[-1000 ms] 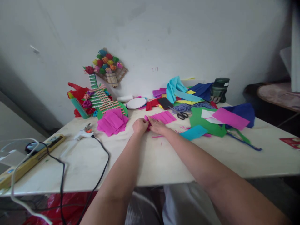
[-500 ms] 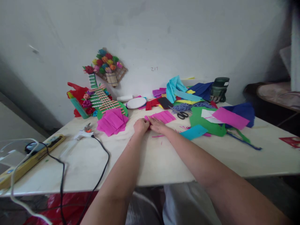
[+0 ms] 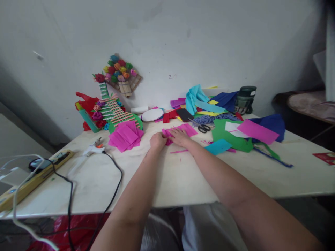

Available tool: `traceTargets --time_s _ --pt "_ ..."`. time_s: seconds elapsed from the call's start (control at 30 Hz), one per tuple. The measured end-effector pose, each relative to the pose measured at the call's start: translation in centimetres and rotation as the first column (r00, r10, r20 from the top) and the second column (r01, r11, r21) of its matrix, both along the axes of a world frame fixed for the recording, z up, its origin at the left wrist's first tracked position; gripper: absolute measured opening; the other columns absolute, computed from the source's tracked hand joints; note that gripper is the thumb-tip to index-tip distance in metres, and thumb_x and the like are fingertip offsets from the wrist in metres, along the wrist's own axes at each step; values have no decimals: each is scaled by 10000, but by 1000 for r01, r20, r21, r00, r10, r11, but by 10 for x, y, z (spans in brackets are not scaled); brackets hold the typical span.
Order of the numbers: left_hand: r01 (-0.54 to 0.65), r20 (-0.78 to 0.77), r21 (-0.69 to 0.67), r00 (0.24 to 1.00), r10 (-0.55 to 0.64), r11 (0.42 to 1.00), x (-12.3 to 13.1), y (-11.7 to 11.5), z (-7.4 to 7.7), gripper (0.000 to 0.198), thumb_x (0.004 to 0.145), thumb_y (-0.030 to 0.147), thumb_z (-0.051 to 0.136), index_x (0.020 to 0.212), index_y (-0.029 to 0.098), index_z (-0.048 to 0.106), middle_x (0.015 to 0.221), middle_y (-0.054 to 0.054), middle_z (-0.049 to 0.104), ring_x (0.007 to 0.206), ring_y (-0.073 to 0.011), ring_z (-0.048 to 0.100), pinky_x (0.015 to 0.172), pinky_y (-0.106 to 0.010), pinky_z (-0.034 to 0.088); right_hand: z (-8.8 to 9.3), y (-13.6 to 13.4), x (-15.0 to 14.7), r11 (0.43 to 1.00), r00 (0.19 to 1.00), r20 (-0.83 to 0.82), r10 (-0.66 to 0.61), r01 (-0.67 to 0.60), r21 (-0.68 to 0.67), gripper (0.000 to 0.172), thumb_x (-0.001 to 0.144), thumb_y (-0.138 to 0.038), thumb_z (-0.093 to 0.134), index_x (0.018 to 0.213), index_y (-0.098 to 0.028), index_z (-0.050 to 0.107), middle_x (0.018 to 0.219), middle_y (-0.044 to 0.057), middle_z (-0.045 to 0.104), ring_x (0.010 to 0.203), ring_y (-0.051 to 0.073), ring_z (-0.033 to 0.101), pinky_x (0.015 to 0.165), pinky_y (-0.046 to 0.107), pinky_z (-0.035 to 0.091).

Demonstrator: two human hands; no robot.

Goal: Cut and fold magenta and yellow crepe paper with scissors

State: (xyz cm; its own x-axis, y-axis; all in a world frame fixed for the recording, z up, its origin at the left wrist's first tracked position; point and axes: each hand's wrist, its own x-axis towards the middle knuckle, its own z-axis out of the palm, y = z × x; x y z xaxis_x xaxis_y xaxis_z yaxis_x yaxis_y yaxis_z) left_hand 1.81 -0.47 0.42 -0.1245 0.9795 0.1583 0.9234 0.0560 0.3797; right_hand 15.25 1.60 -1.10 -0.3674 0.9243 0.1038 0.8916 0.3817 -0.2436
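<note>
A pink strip of crepe paper (image 3: 191,130) lies on the table in the middle of the head view, under both hands. My left hand (image 3: 158,141) is closed at its left end, fingers pinching the edge. My right hand (image 3: 181,138) rests flat on the strip with fingers spread, covering part of it. Scissors (image 3: 203,129) with black handles lie just beyond the strip's right end. To the left is a stack of pink paper pieces (image 3: 125,136). A thin pink sliver (image 3: 179,151) lies near my right wrist.
A glue gun (image 3: 94,149) with a black cord and a yellow power strip (image 3: 36,179) are at left. A paper-flower guitar (image 3: 111,108) leans behind the stack. Coloured paper (image 3: 230,134), a phone (image 3: 184,114) and a dark bottle (image 3: 245,100) stand or lie right and back.
My right hand has slid slightly right over the pink strip and its fingers have spread flat. My left hand stays at the strip's left end.
</note>
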Motion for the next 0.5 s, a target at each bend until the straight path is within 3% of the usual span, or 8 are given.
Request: traceTargets --time_s 0.17,0.33,0.5 --pt "-20 -27 5 999 20 1000 0 2 -2 247 676 382 555 862 263 667 931 -77 659 946 -242 571 733 -303 431 3 -7 -4 974 980 24 198 -199 110 497 856 -217 282 1346 -289 317 1436 -46 258 1342 171 99 1074 432 59" --pt "-24 -26 -2 999 24 1000 1 2 -2 254 702 382 511 859 257 666 937 -82 653 914 -252 571 713 -324 434 1 -8 -4 986 986 25 163 -163 22 483 857 -226 282 1331 -292 351 1402 -39 330 1318 203 206 1064 454 123" --pt "-55 -79 180 994 71 982 -3 1 -5 325 732 458 469 842 215 655 963 -106 628 1058 -278 460 805 -347 400 -1 -4 -5 988 988 30 154 -153 -18 493 858 -236 257 1346 -260 325 1420 -13 293 1311 203 228 1046 464 180"
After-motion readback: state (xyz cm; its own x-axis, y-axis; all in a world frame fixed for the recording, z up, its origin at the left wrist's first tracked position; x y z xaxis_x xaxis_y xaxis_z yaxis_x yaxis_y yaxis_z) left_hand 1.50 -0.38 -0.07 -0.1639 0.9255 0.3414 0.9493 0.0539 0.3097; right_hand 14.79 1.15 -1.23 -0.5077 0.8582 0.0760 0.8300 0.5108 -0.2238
